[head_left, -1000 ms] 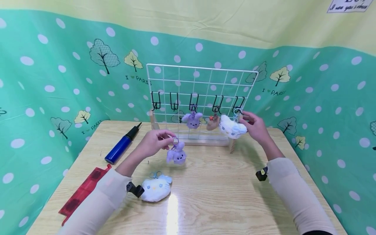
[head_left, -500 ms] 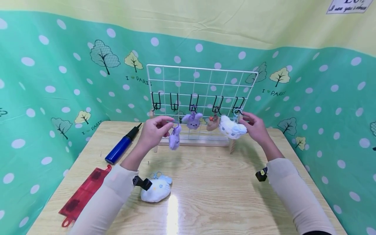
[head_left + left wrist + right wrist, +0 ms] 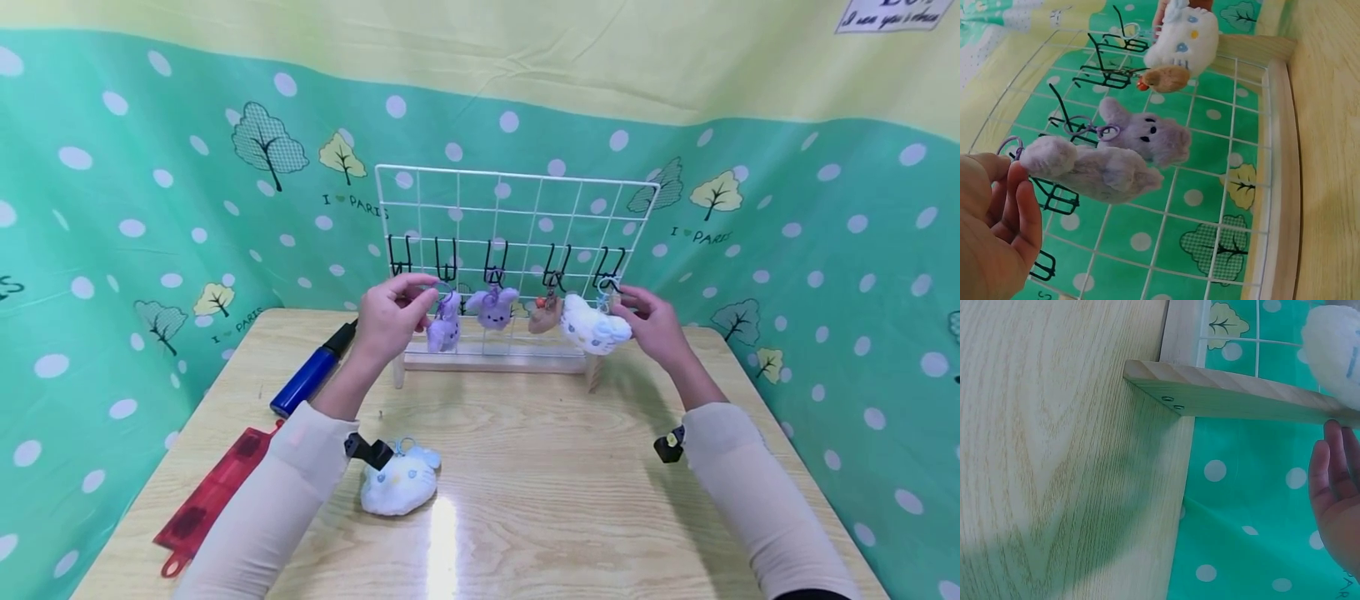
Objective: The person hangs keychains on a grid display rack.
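My left hand point(image 3: 393, 317) pinches the purple ring of a purple plush bunny keychain point(image 3: 1094, 172) just below the second hook from the left. Its bunny dangles in front of the white wire grid rack point(image 3: 517, 177). A similar purple bunny keychain point(image 3: 494, 309) hangs on the middle hook. At the rack's right end, my right hand point(image 3: 654, 327) grips the wooden side post point(image 3: 1241, 394); the thumb is out of the right wrist view. Beside those fingers hangs a white cat plush keychain point(image 3: 594, 323), with a brown plush keychain point(image 3: 545, 316) on the hook left of it.
Another white cat plush keychain point(image 3: 401, 483) lies on the table point(image 3: 570, 500) under my left wrist. To the left are a blue hand pump point(image 3: 306, 382) and a flat red plastic piece point(image 3: 217, 492). A polka-dot curtain point(image 3: 150, 250) surrounds the table.
My left hand has carried the purple bunny keychain up and away from me, from over the table to the hooks. My right hand has stayed at the post.
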Demonstrator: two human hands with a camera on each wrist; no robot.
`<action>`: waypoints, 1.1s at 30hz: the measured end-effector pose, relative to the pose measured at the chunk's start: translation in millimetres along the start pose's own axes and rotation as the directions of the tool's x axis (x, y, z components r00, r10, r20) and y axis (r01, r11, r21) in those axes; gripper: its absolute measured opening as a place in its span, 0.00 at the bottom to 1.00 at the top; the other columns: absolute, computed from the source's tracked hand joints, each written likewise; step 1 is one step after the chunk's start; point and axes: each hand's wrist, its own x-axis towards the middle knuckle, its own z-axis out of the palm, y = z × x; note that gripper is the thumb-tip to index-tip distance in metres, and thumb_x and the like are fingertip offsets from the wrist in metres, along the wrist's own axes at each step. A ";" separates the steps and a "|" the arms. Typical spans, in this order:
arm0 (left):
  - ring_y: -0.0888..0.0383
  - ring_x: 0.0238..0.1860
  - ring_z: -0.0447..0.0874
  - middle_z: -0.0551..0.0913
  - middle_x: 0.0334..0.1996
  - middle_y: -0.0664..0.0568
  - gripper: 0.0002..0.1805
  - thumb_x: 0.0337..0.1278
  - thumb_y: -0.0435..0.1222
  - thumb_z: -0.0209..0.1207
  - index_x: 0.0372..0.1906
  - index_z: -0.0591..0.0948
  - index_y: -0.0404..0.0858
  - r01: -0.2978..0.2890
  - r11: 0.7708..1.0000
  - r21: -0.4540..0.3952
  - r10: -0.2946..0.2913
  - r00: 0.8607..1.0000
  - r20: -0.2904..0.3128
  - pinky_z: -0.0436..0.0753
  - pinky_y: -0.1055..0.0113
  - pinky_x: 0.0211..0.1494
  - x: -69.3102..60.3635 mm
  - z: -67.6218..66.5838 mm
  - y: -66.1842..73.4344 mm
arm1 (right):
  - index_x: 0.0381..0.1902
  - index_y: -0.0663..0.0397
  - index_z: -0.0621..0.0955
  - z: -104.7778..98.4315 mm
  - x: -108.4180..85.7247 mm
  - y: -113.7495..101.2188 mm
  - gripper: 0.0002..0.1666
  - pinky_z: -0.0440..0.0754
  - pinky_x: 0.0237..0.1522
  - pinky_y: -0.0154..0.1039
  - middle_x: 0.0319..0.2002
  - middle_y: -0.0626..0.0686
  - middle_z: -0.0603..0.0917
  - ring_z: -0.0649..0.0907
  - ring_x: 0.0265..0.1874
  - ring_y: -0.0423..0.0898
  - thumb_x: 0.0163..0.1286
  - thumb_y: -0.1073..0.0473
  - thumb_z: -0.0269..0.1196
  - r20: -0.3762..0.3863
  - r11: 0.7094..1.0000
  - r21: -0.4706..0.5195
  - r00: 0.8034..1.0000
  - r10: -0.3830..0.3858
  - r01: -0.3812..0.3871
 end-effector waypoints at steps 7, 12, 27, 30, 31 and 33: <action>0.60 0.20 0.83 0.85 0.34 0.42 0.12 0.68 0.39 0.65 0.52 0.87 0.41 0.041 0.999 0.004 -0.041 0.999 -0.026 0.89 0.69 0.26 2.9 6.3 -6.9 | 0.76 0.48 0.68 0.2 0.7 2.8 0.35 0.84 0.39 0.23 0.69 0.65 0.74 0.78 0.60 0.60 0.77 0.42 0.59 -0.001 1.000 0.000 1.000 -0.004 0.004; 0.60 0.21 0.84 0.86 0.37 0.39 0.12 0.68 0.39 0.64 0.52 0.87 0.41 0.046 0.999 0.015 -0.045 0.998 -0.037 0.89 0.68 0.25 3.9 8.1 -8.2 | 0.76 0.48 0.69 0.6 0.8 3.3 0.35 0.84 0.39 0.23 0.70 0.65 0.74 0.78 0.60 0.61 0.77 0.43 0.59 0.001 1.000 0.007 1.000 -0.006 0.006; 0.40 0.37 0.86 0.84 0.47 0.43 0.18 0.72 0.42 0.60 0.62 0.81 0.46 0.128 0.988 0.086 -0.133 0.989 0.063 0.89 0.67 0.27 -1.5 -0.6 -18.7 | 0.76 0.47 0.69 -0.1 2.0 3.9 0.34 0.84 0.39 0.23 0.69 0.65 0.75 0.79 0.60 0.61 0.77 0.42 0.59 0.002 1.000 -0.001 1.000 -0.007 0.007; 0.43 0.36 0.86 0.83 0.48 0.44 0.17 0.73 0.43 0.59 0.62 0.81 0.46 0.151 0.984 0.098 -0.159 0.984 0.076 0.89 0.67 0.29 -4.7 -4.2 -21.0 | 0.76 0.46 0.68 -0.5 1.7 3.7 0.35 0.84 0.39 0.23 0.70 0.64 0.74 0.79 0.60 0.61 0.77 0.42 0.59 0.005 1.000 -0.001 1.000 -0.007 0.007; 0.43 0.37 0.86 0.83 0.48 0.44 0.17 0.73 0.44 0.59 0.62 0.81 0.45 0.160 0.982 0.099 -0.169 0.982 0.082 0.90 0.66 0.29 -5.9 -5.4 -21.8 | 0.76 0.46 0.68 -0.5 1.5 3.7 0.35 0.85 0.39 0.24 0.70 0.64 0.74 0.79 0.60 0.61 0.77 0.42 0.59 0.005 1.000 0.000 1.000 -0.007 0.007; 0.42 0.38 0.85 0.82 0.48 0.43 0.18 0.74 0.45 0.58 0.62 0.81 0.45 0.176 0.978 0.111 -0.187 0.977 0.098 0.90 0.66 0.31 -8.5 -7.8 -23.5 | 0.76 0.46 0.68 -0.2 1.2 3.9 0.35 0.85 0.39 0.24 0.70 0.64 0.74 0.79 0.60 0.61 0.77 0.42 0.59 0.006 1.000 0.001 1.000 -0.005 0.005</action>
